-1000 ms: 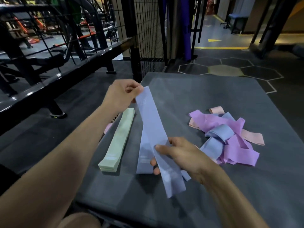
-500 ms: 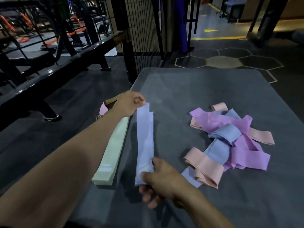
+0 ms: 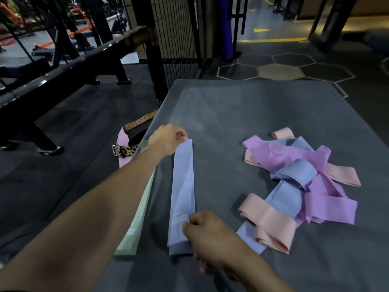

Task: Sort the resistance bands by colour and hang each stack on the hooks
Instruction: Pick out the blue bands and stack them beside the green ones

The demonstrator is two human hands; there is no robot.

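Blue resistance bands (image 3: 182, 192) lie stacked flat on the grey worktop (image 3: 231, 114); right hand (image 3: 207, 234) fingers pinch the near end, left hand (image 3: 167, 139) fingers pinch the far end. Green stack (image 3: 134, 224) alongside left; unsorted pile (image 3: 303, 182) right.

The far half of the worktop (image 3: 242, 102) lies bare, as does a lane between the blue stack (image 3: 182, 194) and the loose pile of bands (image 3: 299, 182). The green stack (image 3: 136, 224) lines the left edge, where the black rack frame (image 3: 69, 64) and mesh panel (image 3: 176, 32) stand close.
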